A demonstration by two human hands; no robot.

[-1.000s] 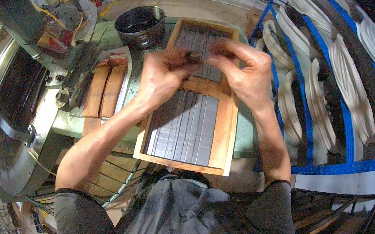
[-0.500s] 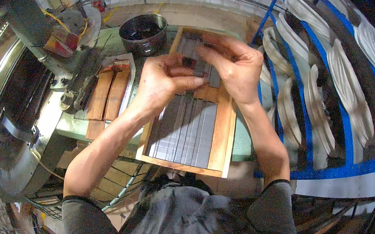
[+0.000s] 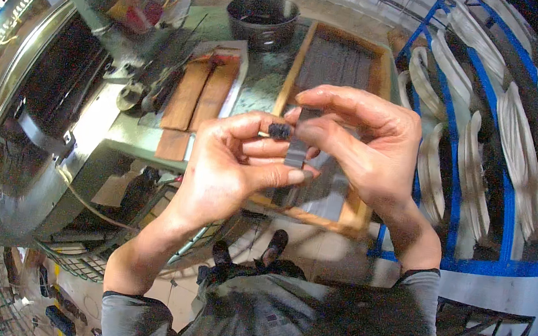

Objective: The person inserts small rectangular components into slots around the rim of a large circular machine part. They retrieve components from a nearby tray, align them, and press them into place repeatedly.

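Between my left hand (image 3: 225, 162) and my right hand (image 3: 370, 147) is a narrow dark grey strip (image 3: 296, 150), held upright over the tray's near left part. My left thumb and fingers pinch its lower end. My right thumb and fingers close around its upper part, hiding some of it. A small black ribbed piece (image 3: 280, 131) sits at my left index fingertip; whether it is worn or held I cannot tell. Beneath my hands lies a shallow wooden tray (image 3: 385, 68) lined with long dark grey strips (image 3: 338, 58).
A dark round pot (image 3: 260, 29) stands on the green worktop (image 3: 264, 79), left of the tray. Two brown blocks (image 3: 198, 94) lie on a pale sheet nearer the machine (image 3: 70, 80) at left. At right, a blue rack (image 3: 467, 263) carries hanging whitish twisted bundles (image 3: 521, 160).
My hands have come away from the tray's far half toward me, the grey strip still between them. The view has shifted, so tray, pot and blocks appear farther right.
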